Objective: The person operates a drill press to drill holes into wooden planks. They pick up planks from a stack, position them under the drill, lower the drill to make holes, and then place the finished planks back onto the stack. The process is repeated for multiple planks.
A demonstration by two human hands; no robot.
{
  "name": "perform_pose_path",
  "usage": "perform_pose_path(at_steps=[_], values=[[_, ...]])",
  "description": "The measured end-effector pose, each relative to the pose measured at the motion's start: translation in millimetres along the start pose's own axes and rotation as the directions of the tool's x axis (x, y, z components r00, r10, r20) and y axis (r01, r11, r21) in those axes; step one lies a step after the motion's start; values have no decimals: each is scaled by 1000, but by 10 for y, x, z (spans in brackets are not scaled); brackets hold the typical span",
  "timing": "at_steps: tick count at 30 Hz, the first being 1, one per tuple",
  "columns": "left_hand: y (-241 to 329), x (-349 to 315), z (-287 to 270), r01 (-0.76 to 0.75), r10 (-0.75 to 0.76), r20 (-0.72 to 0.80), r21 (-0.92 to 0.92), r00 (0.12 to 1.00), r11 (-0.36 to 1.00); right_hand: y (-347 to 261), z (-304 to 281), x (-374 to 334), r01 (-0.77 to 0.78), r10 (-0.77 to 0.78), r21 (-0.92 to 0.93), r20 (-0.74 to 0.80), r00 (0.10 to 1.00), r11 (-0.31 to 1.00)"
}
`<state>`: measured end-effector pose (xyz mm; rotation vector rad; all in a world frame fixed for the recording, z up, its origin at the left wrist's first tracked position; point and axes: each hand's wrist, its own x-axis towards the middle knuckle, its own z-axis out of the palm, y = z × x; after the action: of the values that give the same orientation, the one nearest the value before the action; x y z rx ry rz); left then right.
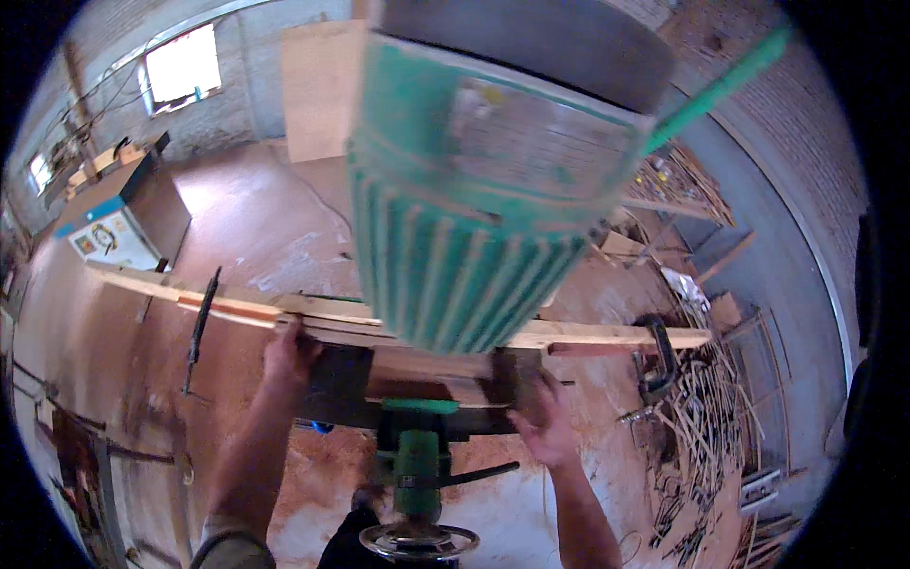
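Observation:
A long pale wooden board [621, 335] lies crosswise on the machine's dark table, with more strips of wood stacked along it. My left hand [290, 358] is closed on the near edge of the wood, beside a dark flat plate [339, 372]. At the right end of the table my right hand [545, 422] has thumb and fingers around a dark block [517, 373]; blur softens its fingertips. Above the wood hangs the machine's ribbed green motor [464, 256], which hides the middle of the board and any tool beneath it.
A black C-clamp [656, 360] grips the right end of the board; a long bar clamp [199, 332] hangs on the left. Below the table are a green column [417, 474], a lever [483, 473] and a handwheel [420, 541]. Scrap sticks [706, 446] litter the right floor.

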<state>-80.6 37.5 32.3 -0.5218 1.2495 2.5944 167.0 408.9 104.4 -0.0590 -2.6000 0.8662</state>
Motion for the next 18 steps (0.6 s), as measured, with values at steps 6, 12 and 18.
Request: perform_pose_path(at_steps=[6, 12, 18], values=[[-215, -8, 80, 66, -66, 24, -26, 998, 997, 47, 138, -972, -414, 651, 726, -61, 757, 550], [-299, 19, 30, 98, -99, -19, -58, 995, 994, -496, 438, -1326, -424, 866, 901, 136, 481, 94], [-262, 54, 52, 33, -37, -59, -68, 998, 997, -582, 639, -1264, -211, 780, 921, 390, 490, -328]])
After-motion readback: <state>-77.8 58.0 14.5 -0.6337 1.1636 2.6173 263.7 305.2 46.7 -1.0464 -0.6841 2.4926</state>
